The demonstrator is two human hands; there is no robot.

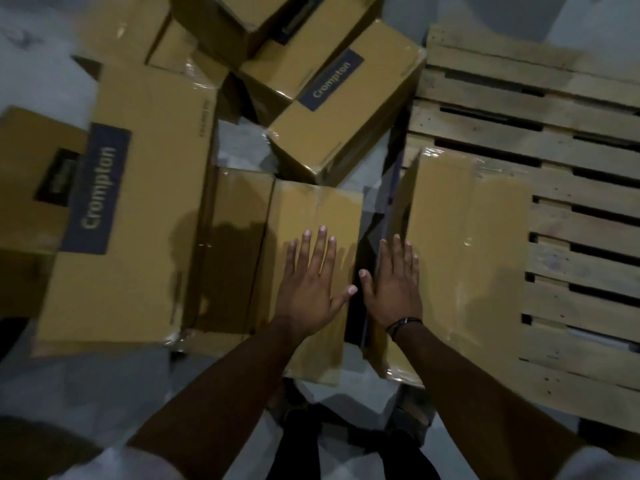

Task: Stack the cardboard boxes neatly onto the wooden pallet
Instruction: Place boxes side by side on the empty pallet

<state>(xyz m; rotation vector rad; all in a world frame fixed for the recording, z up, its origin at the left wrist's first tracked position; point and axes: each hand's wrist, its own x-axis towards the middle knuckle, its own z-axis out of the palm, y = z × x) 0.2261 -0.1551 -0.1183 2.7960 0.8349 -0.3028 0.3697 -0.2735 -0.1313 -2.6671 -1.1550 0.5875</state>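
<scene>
A wooden pallet [561,140] fills the right side of the view. One taped brown cardboard box [474,254] lies on its near left corner. Just left of it, on the floor, sits another taped box [311,209]. My left hand [311,282] lies over that floor box with the fingers straight and spread. My right hand [396,289] is also flat and spread, over the gap and the left edge of the pallet box. Neither hand holds anything.
Several more cardboard boxes are piled loosely on the floor to the left and behind, among them a long "Crompton" box [128,202] and a tilted one [343,102]. Grey floor [114,393] shows near my feet.
</scene>
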